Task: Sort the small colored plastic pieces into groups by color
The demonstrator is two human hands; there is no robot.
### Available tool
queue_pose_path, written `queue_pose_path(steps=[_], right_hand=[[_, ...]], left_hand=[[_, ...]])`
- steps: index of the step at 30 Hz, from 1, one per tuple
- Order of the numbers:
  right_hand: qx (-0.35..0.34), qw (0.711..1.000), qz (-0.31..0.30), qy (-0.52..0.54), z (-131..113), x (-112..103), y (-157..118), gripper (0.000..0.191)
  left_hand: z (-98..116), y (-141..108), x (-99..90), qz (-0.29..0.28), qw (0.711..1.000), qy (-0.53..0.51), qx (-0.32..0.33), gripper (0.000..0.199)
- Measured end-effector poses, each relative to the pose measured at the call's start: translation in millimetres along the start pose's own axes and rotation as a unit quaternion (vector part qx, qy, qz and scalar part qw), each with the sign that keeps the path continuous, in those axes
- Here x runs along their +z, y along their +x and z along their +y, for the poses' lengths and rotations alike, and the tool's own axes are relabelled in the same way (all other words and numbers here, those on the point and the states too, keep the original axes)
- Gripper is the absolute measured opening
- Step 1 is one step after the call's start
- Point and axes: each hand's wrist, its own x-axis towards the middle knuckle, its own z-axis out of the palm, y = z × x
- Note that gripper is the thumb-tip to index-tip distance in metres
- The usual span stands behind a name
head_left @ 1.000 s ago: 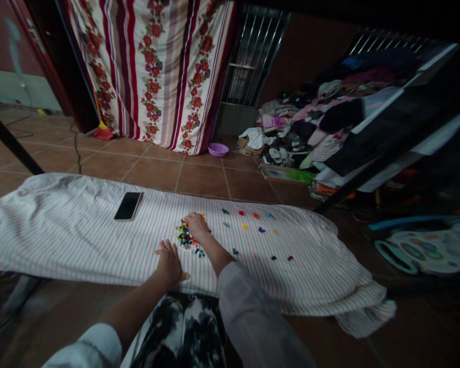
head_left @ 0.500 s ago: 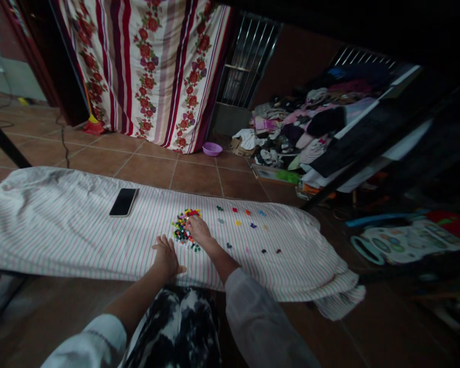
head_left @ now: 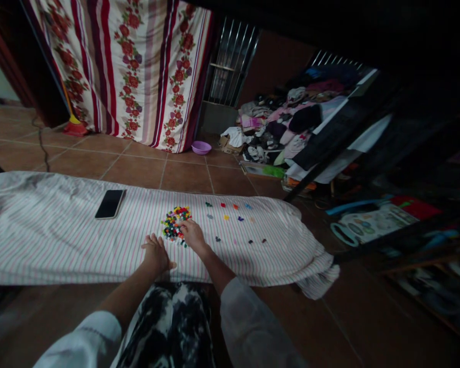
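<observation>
A heap of small coloured pieces (head_left: 171, 221) lies on a striped cloth (head_left: 69, 240). At the heap's right side is my right hand (head_left: 193, 236), fingers drawn together and pointing down into the pieces. Whatever they pinch is too small to make out. My left hand (head_left: 156, 254) rests on the cloth just in front of the heap, fingers spread, holding nothing. Right of the heap, small groups of pieces sorted by colour lie in rows, among them a red group (head_left: 223, 205), a yellow group (head_left: 226, 217) and a dark blue group (head_left: 240, 219).
A phone (head_left: 110, 204) lies on the cloth to the left. Beyond the cloth, a purple basin (head_left: 201, 147) and a red broom (head_left: 75, 128) stand on the tiled floor near a floral curtain (head_left: 149, 76). Piled clothes (head_left: 276, 122) are at the back right.
The view has shifted, so the scene sits further left. My right hand has moved slightly lower on the heap's right side. My left hand still rests on the cloth.
</observation>
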Motion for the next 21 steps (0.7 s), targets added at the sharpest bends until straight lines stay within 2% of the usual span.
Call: queue_pose_path(steps=[6, 16, 21], right_hand=[[-0.010, 0.992, 0.106, 0.067, 29.9, -15.8, -35.5, 0.024], [0.069, 0.959, 0.274, 0.022, 104.4, -75.6, -90.1, 0.026], [0.113, 0.948, 0.297, -0.014, 137.1, -89.2, -105.6, 0.025]], left_hand=[[-1.1, -2.9, -1.4, -0.007, 1.000, 0.009, 0.000, 0.097], [-1.5, 3.1, 10.0, 0.000, 1.000, 0.009, -0.002, 0.097], [-2.3, -0.7, 2.7, -0.011, 1.000, -0.001, -0.004, 0.099]])
